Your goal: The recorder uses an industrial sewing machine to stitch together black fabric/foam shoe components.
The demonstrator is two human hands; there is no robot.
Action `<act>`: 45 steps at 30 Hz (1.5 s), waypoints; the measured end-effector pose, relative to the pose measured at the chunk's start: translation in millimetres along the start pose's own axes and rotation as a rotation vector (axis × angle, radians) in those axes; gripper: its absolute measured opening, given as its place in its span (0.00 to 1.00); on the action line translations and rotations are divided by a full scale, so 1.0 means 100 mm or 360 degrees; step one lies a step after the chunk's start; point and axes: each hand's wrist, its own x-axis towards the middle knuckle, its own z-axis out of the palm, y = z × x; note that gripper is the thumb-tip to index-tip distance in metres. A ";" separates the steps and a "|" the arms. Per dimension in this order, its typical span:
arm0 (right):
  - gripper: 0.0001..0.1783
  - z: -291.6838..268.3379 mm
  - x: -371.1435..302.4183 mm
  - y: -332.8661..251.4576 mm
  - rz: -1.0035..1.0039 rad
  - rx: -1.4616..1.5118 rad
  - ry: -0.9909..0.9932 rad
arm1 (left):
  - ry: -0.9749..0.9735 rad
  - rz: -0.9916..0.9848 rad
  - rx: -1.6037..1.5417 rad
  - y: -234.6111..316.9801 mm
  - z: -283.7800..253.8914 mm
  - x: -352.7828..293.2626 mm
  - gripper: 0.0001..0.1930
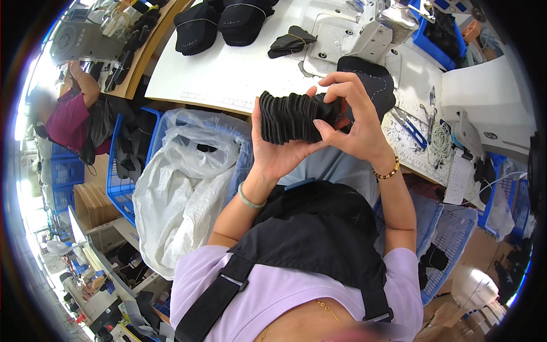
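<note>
A thick stack of black fabric pieces (290,118) is held on edge between my two hands, above the table's front edge. My left hand (274,157) is closed round its left end and underside, with the palm beneath. At the right end, my right hand (362,128) grips with the thumb in front and the fingers curved over the top. Something reddish shows between the right fingers, too small to make out. Behind that hand a larger black stitched piece (370,85) lies by the sewing machine (370,34).
Banded black bundles (196,31) and a smaller bundle (290,43) lie on the white table (176,80). Blue-handled snips (411,128) and a coil of cord (440,139) are at right. A plastic-lined crate (191,122) stands at left; beyond it sits another person (74,122).
</note>
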 end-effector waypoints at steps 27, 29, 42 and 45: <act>0.17 0.08 -0.04 0.06 -0.0135 -0.0349 0.0222 | -0.0091 -0.0098 0.0047 0.00 -0.10 0.05 0.41; 0.17 0.07 -0.04 0.07 -0.0158 -0.0361 0.0223 | -0.0035 -0.0097 0.0034 0.00 -0.09 0.04 0.41; 0.16 0.02 -0.05 -0.01 -0.0039 -0.0347 0.0040 | -0.0014 -0.0081 0.0118 -0.02 -0.06 0.03 0.44; 0.15 0.06 -0.06 0.01 -0.0042 -0.0367 0.0084 | -0.0109 -0.0092 0.0175 -0.02 -0.08 0.04 0.44</act>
